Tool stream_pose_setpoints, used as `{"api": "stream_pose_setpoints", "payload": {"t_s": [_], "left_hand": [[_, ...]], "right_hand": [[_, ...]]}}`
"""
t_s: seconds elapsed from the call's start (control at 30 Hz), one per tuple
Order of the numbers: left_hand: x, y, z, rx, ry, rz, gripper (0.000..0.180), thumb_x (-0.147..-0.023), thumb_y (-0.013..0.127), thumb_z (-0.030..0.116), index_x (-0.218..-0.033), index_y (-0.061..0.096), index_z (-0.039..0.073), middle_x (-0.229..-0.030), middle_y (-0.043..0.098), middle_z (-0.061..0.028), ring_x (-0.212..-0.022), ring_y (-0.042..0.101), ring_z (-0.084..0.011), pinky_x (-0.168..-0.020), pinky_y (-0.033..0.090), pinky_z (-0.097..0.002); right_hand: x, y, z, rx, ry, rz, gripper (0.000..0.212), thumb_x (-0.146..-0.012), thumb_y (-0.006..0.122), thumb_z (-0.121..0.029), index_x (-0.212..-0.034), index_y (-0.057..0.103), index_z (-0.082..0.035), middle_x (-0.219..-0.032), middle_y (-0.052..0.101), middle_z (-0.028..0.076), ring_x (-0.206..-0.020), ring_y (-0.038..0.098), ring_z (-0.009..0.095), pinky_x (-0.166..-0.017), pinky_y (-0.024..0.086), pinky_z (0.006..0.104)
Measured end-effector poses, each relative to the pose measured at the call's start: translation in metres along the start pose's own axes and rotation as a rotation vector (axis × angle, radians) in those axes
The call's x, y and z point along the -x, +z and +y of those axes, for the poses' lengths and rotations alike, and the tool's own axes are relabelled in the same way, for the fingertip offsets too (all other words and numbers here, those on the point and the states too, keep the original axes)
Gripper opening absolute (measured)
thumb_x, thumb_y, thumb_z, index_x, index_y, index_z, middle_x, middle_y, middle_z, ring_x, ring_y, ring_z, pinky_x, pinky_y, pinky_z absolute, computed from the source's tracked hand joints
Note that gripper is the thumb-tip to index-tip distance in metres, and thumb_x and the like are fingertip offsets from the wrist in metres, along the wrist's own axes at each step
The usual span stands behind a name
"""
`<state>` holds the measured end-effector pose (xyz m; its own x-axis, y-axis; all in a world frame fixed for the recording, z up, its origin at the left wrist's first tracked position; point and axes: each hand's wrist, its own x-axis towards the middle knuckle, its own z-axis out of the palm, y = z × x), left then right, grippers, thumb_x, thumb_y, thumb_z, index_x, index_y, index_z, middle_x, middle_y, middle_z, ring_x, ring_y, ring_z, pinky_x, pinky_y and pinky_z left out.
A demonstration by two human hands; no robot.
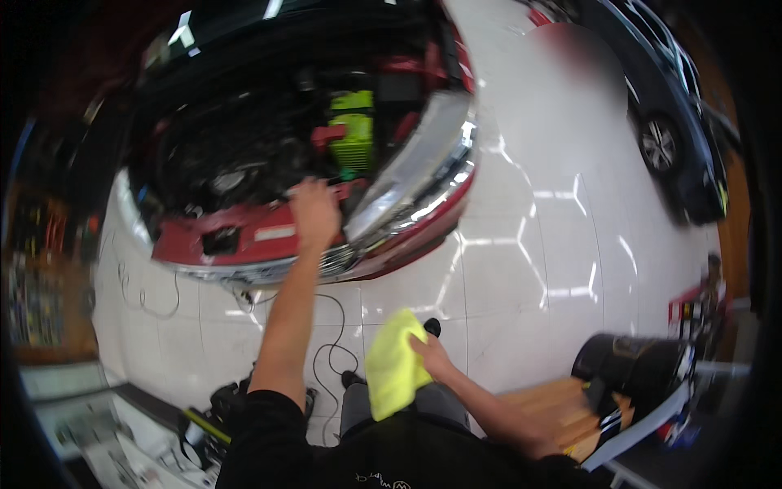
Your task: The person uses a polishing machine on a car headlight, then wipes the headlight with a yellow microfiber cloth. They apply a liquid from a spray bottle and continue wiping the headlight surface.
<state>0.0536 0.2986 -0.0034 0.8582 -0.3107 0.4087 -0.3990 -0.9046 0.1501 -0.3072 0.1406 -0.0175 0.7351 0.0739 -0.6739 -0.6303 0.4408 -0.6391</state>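
My left hand [316, 213] reaches over the front edge of a red car's engine bay [236, 143]. It is smeared by motion, and its fingers do not show well enough to tell whether they hold anything. Just beyond it sits a bright yellow-green battery [352, 134] with a red cover [328, 135] on its near left side. Beside the hand, to the right, is the clear headlight [411, 163]. Close to my body, my right hand [432, 357] grips a bright yellow cloth [395, 367], which hangs down in front of my legs.
A thin dark cable [332, 346] winds across the white tiled floor [521, 269] near my feet. At the lower right stand a wooden top [538, 403] and a black rounded container [627, 363]. A dark car [664, 122] is parked at the far right.
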Motion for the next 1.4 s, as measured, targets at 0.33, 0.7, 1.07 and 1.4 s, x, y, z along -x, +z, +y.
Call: {"api": "stream_pose_setpoints", "payload": {"t_s": [0.33,0.7,1.07,1.4], "left_hand": [[0.169,-0.359,0.064,0.929,0.561,-0.493,0.033,-0.072,0.065,0.016,-0.101,0.076,0.007,-0.089,0.073,-0.0176,-0.084,0.070,-0.0340,-0.076,0.054,-0.0486],[0.158,-0.527,0.058,0.325,0.798,-0.249,0.024,-0.080,0.065,0.022,-0.097,0.077,0.009,-0.101,0.073,-0.0167,-0.092,0.070,-0.0287,-0.084,0.054,-0.0459],[0.413,-0.431,-0.096,0.939,-0.226,0.448,0.031,-0.086,0.064,0.014,-0.115,0.068,0.003,-0.105,0.068,-0.0166,-0.101,0.067,-0.0342,-0.088,0.054,-0.0465],[0.777,-0.437,-0.062,0.928,-1.501,-0.292,0.045,-0.102,0.055,0.041,-0.125,0.070,0.006,-0.130,0.067,-0.0192,-0.120,0.063,-0.0354,-0.106,0.047,-0.0420]], "right_hand": [[0.073,0.037,0.107,-0.171,0.075,-0.045,0.049,-0.106,0.051,-0.030,-0.142,0.048,0.003,-0.136,0.060,0.019,-0.121,0.061,0.034,-0.106,0.049,0.0501],[0.013,0.374,0.130,0.690,0.041,-0.569,0.046,-0.103,0.058,-0.026,-0.139,0.051,0.003,-0.134,0.063,0.015,-0.118,0.063,0.029,-0.101,0.050,0.0452],[-0.004,0.545,0.211,0.309,0.363,-0.931,0.039,-0.100,0.053,-0.024,-0.126,0.059,0.005,-0.121,0.068,0.015,-0.112,0.066,0.026,-0.101,0.050,0.0398],[0.004,0.625,0.325,0.365,0.370,-0.814,0.035,-0.097,0.055,-0.020,-0.122,0.061,0.003,-0.119,0.069,0.013,-0.102,0.067,0.026,-0.094,0.051,0.0388]]}}
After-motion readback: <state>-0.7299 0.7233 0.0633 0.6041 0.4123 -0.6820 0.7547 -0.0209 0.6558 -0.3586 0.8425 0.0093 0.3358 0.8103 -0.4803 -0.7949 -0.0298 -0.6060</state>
